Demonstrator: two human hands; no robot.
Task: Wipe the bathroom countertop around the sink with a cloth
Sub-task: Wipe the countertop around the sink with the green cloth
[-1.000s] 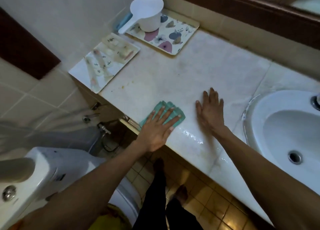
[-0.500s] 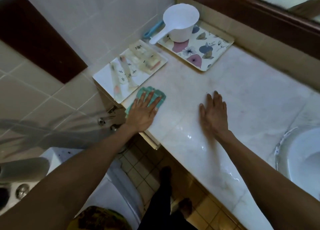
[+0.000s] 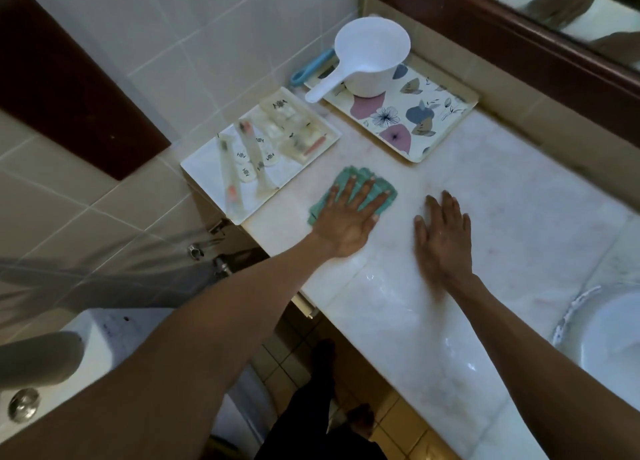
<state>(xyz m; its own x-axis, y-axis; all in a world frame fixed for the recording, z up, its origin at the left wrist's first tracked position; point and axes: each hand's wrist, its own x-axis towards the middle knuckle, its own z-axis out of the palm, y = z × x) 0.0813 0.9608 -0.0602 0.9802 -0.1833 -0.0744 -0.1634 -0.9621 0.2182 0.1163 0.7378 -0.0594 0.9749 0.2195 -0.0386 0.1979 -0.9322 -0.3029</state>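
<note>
A green cloth [image 3: 382, 189] lies flat on the pale marble countertop [image 3: 519, 210], just right of the white tray. My left hand [image 3: 349, 213] presses down on the cloth with fingers spread, covering most of it. My right hand [image 3: 443, 231] rests flat on the bare counter beside it, palm down, fingers apart, holding nothing. The white sink [image 3: 609, 348] shows at the right edge. A wet sheen runs along the counter's front part.
A white tray [image 3: 204, 168] with wrapped toiletries hangs over the counter's left end. A floral tray [image 3: 440, 120] at the back holds a white scoop [image 3: 370, 61]; a blue handle [image 3: 311, 66] lies behind it. A toilet tank [image 3: 104, 331] stands below left. A mirror frame [image 3: 502, 33] runs along the back.
My left hand has slid the cloth from the counter's front edge inward and to the right of the white tray. The right hand stayed flat on the counter. The camera swung left.
</note>
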